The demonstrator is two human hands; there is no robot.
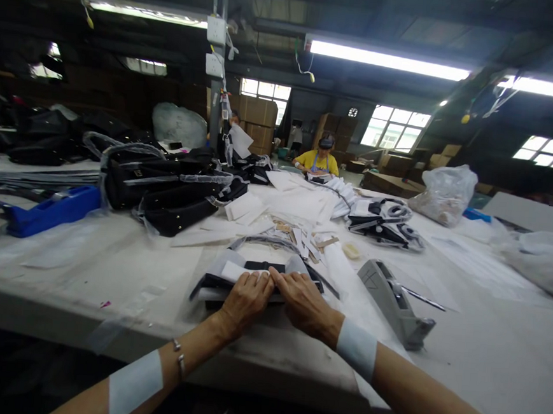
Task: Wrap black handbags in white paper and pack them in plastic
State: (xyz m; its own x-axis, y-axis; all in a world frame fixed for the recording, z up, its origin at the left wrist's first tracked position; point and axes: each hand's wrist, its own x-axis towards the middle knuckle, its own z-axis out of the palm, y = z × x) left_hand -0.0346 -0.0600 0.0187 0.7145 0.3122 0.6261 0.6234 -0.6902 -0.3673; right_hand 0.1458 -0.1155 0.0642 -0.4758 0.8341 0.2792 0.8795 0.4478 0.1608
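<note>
A black handbag (211, 277) lies in front of me at the table's near edge, its wrapped handle arching away behind it. Along its top is a white sheet (233, 270), next to a black tab (266, 266). My left hand (249, 297) is closed over the sheet, fingers bent down onto it. My right hand (305, 300) is closed at the bag's right half, its fingertips meeting the left ones by the tab. What lies under both palms is hidden.
A grey tape dispenser (391, 302) stands to the right, a blue dispenser (53, 212) to the left. Black bags (176, 205) pile up at left. Paper sheets (300, 202) and scraps (302, 241) lie beyond my bag. A person in yellow (318, 162) sits across the white table (487, 325).
</note>
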